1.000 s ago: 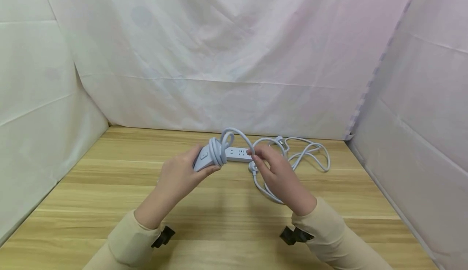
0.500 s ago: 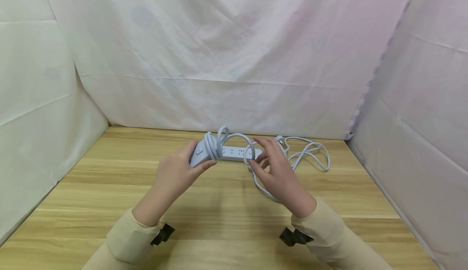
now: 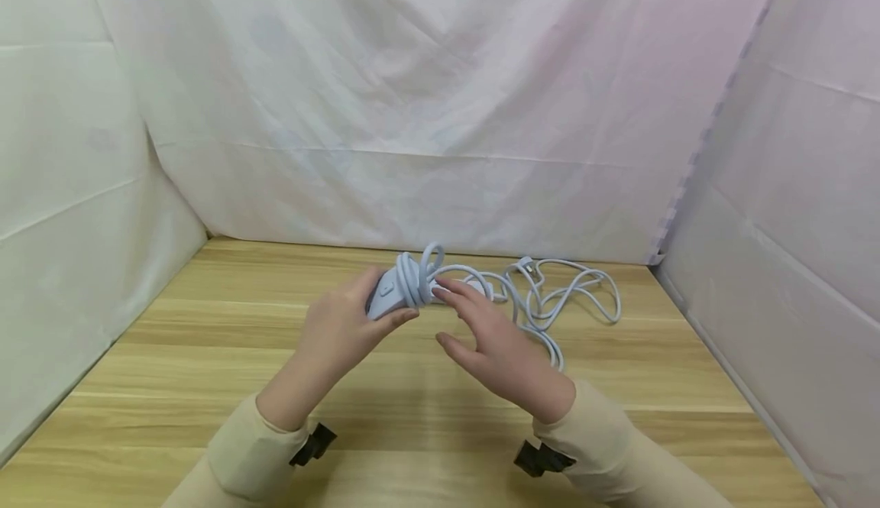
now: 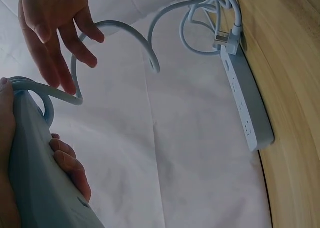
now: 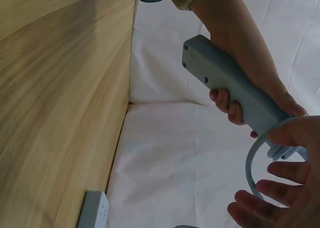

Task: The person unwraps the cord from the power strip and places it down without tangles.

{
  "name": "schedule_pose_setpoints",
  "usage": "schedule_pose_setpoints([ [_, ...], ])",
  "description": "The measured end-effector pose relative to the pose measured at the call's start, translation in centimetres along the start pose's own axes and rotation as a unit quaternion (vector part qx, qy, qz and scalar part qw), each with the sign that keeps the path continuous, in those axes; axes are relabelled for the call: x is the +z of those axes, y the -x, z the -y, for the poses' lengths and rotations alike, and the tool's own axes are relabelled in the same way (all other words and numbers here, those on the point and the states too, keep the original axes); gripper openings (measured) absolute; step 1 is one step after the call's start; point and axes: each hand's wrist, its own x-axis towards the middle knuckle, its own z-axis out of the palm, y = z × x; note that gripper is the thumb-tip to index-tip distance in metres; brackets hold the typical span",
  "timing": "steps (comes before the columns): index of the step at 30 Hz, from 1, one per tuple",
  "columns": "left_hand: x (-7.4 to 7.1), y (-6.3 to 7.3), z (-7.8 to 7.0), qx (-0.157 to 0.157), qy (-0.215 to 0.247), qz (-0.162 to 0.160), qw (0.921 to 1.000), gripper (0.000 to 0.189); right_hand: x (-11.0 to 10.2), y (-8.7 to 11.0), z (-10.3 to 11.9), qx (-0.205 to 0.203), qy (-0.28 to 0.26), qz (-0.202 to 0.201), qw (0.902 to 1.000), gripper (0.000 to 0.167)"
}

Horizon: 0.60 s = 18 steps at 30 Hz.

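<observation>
My left hand grips a pale blue-white power strip, held above the table at a tilt. Its cord is wound several times around the far end, with a small loop standing up. In the right wrist view, the strip's underside shows, with fingers curled round its edge. Just right of the windings, my right hand is spread, thumb apart from the fingers. The loose cord passes by its fingertips in the left wrist view, and nothing is pinched.
On the wooden table lies a second power strip, mostly hidden behind my hands in the head view. A plug and tangled cord lie at the back right. White cloth hangs behind and at both sides.
My right hand has let go of the cord, spread its fingers and moved left toward the windings. The cord's free loop has dropped lower. My left hand keeps its grip, shifting slightly.
</observation>
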Motion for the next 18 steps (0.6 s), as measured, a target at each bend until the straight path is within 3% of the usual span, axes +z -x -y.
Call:
schedule_pose_setpoints([
  [8, -0.2, 0.3, -0.8, 0.016, 0.012, 0.006, 0.9998, 0.059, 0.6, -0.6, -0.4, -0.025, 0.038, -0.016, 0.9988, 0.045],
  [12, -0.1, 0.4, -1.1, 0.033, 0.016, 0.001, 0.9993, 0.059, 1.0, -1.0, -0.7, -0.039, 0.048, -0.003, 0.9980, 0.032],
  [18, -0.1, 0.3, -1.2, 0.025, 0.018, 0.003, 0.9995, 0.060, 1.3, -1.0, -0.8, -0.063, 0.055, 0.022, 0.9963, 0.036],
])
